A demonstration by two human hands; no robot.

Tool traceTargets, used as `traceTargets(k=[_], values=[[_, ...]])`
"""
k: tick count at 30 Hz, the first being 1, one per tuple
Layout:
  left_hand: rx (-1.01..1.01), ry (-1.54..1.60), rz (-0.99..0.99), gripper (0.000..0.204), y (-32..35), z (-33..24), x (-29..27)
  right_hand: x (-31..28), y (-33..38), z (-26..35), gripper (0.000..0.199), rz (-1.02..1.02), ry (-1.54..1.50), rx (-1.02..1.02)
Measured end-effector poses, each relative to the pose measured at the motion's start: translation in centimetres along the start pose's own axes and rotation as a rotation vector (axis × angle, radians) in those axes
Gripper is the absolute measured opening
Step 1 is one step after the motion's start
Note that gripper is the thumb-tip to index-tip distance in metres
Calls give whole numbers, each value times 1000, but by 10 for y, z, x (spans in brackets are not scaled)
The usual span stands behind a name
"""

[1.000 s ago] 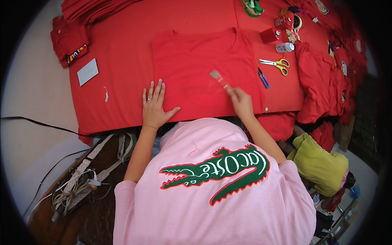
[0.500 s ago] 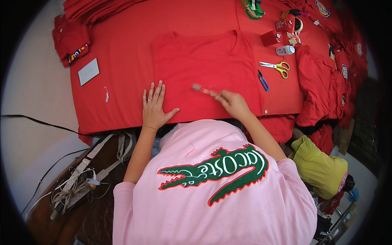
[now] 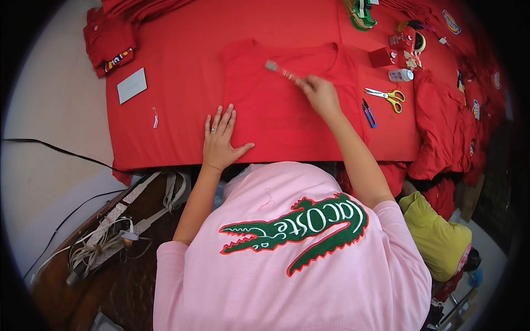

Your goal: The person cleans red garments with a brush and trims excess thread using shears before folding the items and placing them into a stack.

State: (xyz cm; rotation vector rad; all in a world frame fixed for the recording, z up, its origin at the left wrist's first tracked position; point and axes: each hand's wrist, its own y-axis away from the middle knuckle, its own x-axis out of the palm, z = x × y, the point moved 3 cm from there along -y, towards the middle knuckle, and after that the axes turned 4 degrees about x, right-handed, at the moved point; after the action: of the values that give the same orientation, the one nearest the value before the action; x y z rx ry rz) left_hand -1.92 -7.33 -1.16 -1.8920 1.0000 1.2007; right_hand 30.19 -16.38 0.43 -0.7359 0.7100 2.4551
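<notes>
A red T-shirt (image 3: 281, 118) lies spread flat on the red-covered table, its neckline at the far side. My left hand (image 3: 221, 144) rests palm down on the shirt's near left part, fingers stretched out and thumb apart. A ring shows on one finger. My right hand (image 3: 322, 99) grips the handle of a small brush (image 3: 285, 73) over the upper part of the shirt. The brush's greyish head points to the far left. Whether its bristles touch the cloth, I cannot tell.
Right of the shirt lie yellow-handled scissors (image 3: 393, 98), blue thread snips (image 3: 369, 115) and a white bottle (image 3: 401, 75). A red box (image 3: 382, 57) and a green tape dispenser (image 3: 361, 15) stand farther back. Leftward lies a white card (image 3: 132, 85). Red garments (image 3: 439, 121) are heaped at right, near another person (image 3: 436, 234).
My right hand has moved the brush away from me, up the shirt toward the neckline. My left hand stays flat on the cloth. The whole view has shifted slightly.
</notes>
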Motion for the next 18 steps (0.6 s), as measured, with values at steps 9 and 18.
traceTargets(k=[9, 18], values=[[-8, 11, -9, 107, 2, 1, 2, 11, 0, 1, 32, 55, 141, -70], [-18, 9, 10, 108, -1, 0, 1, 19, 46, -1, 27, 5, 89, -51]])
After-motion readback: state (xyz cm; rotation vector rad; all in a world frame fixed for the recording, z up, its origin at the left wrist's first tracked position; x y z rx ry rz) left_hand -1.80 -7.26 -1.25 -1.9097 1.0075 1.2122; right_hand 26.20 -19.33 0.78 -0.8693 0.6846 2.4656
